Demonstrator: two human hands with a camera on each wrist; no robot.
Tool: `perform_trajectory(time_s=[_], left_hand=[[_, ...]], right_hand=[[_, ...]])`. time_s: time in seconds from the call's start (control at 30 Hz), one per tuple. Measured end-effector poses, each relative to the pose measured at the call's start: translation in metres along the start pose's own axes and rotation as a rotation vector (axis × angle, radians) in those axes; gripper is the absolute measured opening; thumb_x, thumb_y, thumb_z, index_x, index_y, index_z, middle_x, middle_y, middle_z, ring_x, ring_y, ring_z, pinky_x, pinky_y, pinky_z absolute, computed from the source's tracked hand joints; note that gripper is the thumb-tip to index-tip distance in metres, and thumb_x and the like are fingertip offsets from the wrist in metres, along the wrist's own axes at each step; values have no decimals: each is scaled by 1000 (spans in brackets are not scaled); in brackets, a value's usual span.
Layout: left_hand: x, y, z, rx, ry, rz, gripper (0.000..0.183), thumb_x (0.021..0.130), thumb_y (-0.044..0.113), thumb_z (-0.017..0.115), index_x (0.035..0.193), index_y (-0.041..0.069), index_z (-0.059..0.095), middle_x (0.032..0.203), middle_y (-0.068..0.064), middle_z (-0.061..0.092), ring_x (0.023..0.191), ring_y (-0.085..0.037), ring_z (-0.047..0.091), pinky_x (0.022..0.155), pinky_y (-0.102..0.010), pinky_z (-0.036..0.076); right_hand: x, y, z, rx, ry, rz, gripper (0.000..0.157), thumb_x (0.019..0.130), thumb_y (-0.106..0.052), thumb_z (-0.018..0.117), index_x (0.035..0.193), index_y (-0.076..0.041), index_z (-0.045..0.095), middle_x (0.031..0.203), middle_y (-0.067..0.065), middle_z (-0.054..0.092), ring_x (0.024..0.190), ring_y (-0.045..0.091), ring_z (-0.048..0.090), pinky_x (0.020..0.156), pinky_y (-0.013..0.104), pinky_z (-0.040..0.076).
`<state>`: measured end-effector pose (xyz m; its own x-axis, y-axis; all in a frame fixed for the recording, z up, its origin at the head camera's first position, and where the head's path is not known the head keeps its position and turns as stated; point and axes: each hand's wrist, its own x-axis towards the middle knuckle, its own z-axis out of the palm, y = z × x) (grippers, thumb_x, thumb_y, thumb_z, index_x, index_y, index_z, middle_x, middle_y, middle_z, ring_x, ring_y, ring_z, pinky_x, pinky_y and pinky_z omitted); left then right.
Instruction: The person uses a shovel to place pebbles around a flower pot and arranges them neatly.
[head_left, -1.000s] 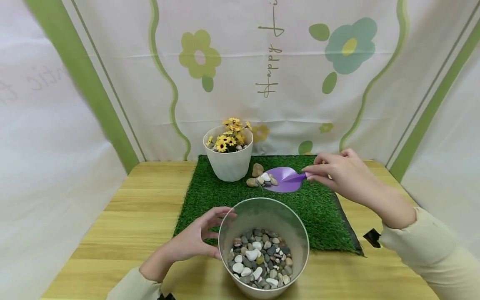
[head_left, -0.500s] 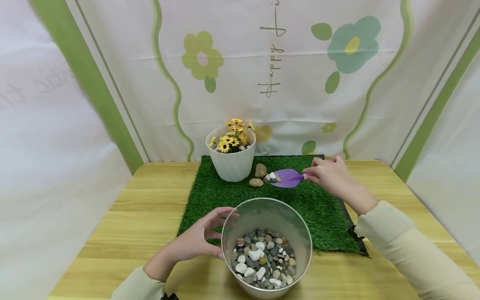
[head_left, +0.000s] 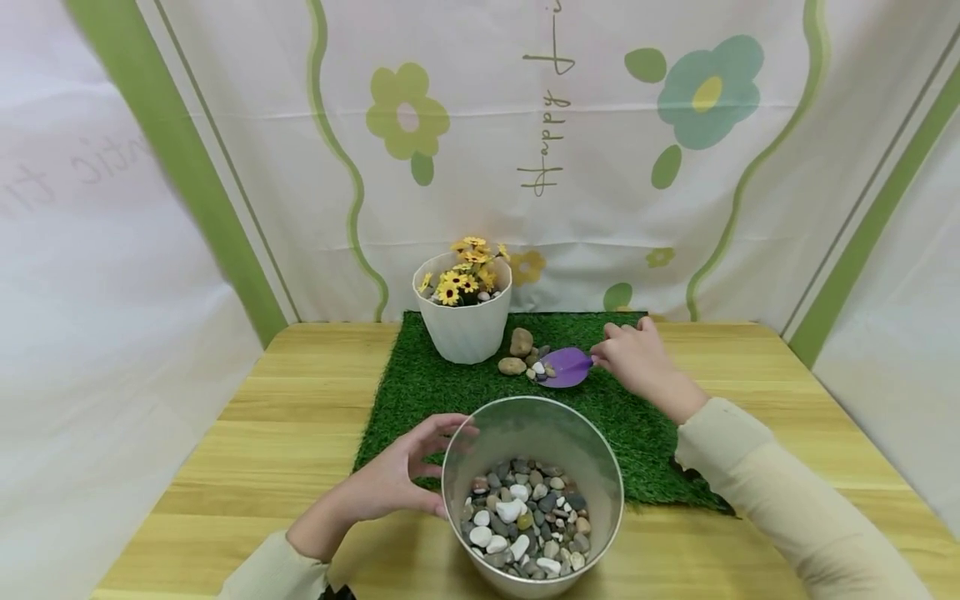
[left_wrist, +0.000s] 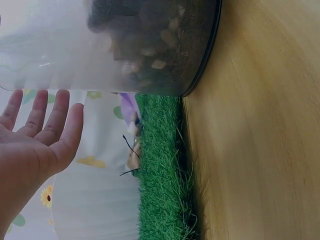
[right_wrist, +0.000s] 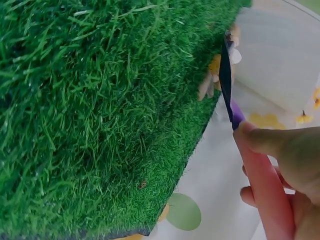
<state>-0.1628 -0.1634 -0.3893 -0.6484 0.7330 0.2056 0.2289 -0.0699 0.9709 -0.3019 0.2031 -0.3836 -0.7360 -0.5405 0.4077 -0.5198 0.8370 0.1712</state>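
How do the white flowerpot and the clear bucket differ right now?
The white flowerpot is opaque; the clear bucket is see-through. The white flowerpot holds upright yellow flowers; the clear bucket holds loose pebbles and no flowers. The white flowerpot stands on the green mat, the clear bucket on the wooden table. Both are round and open-topped, with stones inside.

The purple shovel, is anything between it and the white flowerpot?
Yes: a brown rock and a tan stone lie on the grass mat between the purple shovel and the white flowerpot, with small pebbles at the shovel's tip.
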Motion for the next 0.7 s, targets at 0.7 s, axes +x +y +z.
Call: perform_trajectory(time_s=[0.7], left_hand=[[-1,-1,-1,1,5,-5,81,77,17,77,143,11,29,144,-12,34,126,-33,38,93,-47,45]], right_hand=[[-4,19,-11,-137,56,104,9,76,-21,76,83,-15,75,79,9,57,64,27,51,63,42,32]])
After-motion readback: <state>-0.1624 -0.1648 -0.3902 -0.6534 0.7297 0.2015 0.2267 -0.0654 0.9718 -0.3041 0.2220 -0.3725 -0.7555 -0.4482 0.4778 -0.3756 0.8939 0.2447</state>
